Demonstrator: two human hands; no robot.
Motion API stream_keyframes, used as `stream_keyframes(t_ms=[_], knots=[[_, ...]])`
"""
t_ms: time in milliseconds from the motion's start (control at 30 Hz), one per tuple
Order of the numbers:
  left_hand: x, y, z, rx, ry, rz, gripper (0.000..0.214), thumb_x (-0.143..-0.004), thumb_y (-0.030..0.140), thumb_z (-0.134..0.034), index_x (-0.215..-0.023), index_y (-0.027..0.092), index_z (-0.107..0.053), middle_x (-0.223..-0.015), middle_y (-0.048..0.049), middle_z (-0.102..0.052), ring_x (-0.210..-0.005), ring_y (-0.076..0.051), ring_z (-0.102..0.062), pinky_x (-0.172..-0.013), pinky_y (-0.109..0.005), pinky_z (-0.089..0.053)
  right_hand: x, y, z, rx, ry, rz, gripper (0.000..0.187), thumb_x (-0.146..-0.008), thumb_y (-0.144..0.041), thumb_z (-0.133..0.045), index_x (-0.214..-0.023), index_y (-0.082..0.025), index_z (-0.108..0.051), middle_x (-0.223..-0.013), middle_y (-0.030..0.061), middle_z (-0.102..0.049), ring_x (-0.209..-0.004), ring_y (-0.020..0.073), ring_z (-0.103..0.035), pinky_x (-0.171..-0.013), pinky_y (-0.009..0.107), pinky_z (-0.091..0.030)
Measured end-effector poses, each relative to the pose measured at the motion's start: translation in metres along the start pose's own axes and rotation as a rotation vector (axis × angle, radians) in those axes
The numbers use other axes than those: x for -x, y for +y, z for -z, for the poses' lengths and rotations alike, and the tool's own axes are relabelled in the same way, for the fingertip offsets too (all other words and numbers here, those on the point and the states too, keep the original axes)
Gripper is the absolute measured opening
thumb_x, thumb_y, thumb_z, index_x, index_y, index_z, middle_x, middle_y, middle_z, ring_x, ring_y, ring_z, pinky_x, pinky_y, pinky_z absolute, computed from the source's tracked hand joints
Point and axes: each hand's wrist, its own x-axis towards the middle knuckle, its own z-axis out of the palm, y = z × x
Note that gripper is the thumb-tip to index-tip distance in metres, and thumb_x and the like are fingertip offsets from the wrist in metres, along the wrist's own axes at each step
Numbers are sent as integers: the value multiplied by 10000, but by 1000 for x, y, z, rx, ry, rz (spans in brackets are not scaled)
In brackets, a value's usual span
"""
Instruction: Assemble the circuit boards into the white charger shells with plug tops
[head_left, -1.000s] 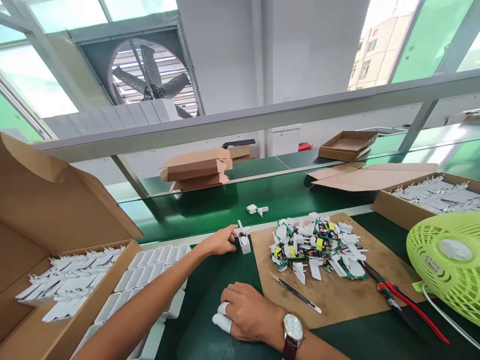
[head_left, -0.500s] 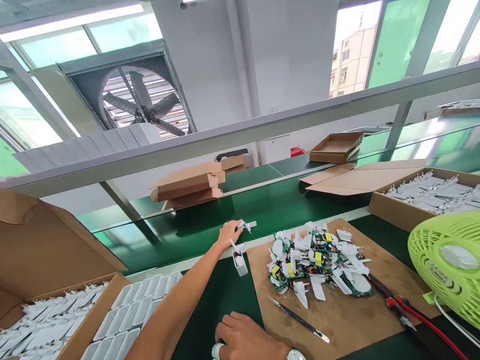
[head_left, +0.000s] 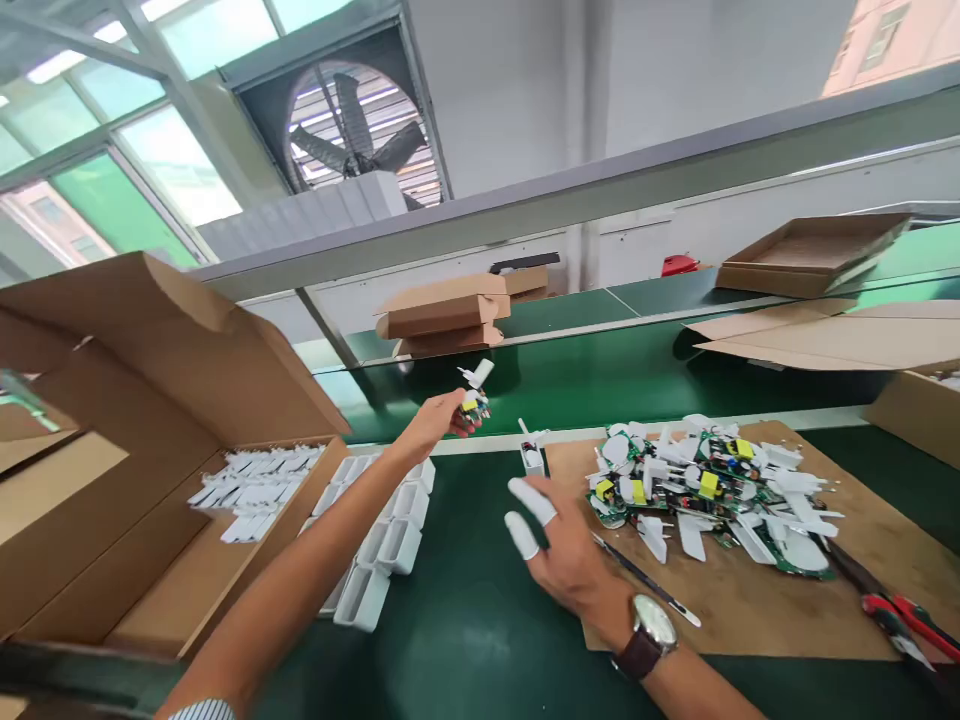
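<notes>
My left hand [head_left: 439,417] is lifted over the green bench and pinches a small circuit board with a white plug piece [head_left: 475,392]. My right hand [head_left: 559,545] hovers open above the bench, two fingers in white finger cots, a watch on the wrist. Just beyond it a white charger shell [head_left: 532,455] stands upright at the edge of a brown board [head_left: 720,600]. A heap of circuit boards and white plug pieces [head_left: 705,490] lies on that board.
Tweezers [head_left: 645,580] lie on the board near my right hand; red-handled cutters [head_left: 896,615] lie at its right end. Rows of white shells [head_left: 382,530] sit left of centre beside an open carton of white parts [head_left: 255,480]. Cardboard boxes [head_left: 442,315] rest beyond the green conveyor.
My left hand picked the small assembly off the conveyor and lifted it. My right hand rose from the bench and opened. The camera swung left.
</notes>
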Motion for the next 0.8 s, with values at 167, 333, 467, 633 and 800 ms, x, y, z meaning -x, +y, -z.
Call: stream_keyframes(t_ms=[167,333,467,633,800], knots=[[91,-13,-18,-205,-385,-17,436,-815,570,-732,-585,201,-690,-566,-11,-677,-514,-181,-628,-524,-269,-473,-1,12,4,-131,64,-214,365,-1015,-256,-501,-1373,-258,-575,-1294,122,-655,-1199,289,-634,-1045,519,-530],[129,-3,-6,-350,-215,-141,273,-875,500,-681,-826,242,-755,-861,-54,-751,-846,-260,-681,-758,-327,-506,8,17,-3,-177,-221,-331,314,-1009,-373,-521,-1258,-240,-658,-1177,108,-726,-1060,264,-700,-973,483,-575],[153,-5,42,-547,59,-284,315,-999,492,-532,-977,249,-730,-1035,-54,-721,-1003,-256,-650,-913,-374,-506,7,12,-2,-219,-520,-368,371,-968,-460,-574,-1253,-239,-661,-1168,104,-726,-1045,263,-709,-967,480,-585],[192,-61,52,-939,169,-395,235,-857,419,-800,-887,202,-715,-1208,-115,-660,-1205,-339,-592,-958,-471,-548,6,-1,3,-145,-830,-293,583,-830,-437,-750,-1357,-226,-617,-1256,123,-689,-1158,318,-670,-1031,525,-554],[203,-92,23,-1102,187,-507,80,-888,176,-732,-836,164,-673,-1350,-171,-608,-1344,-394,-520,-1027,-564,-535,8,-12,3,-123,-851,-188,537,-824,-217,-705,-1350,-265,-609,-1164,75,-706,-1029,262,-701,-938,450,-607]])
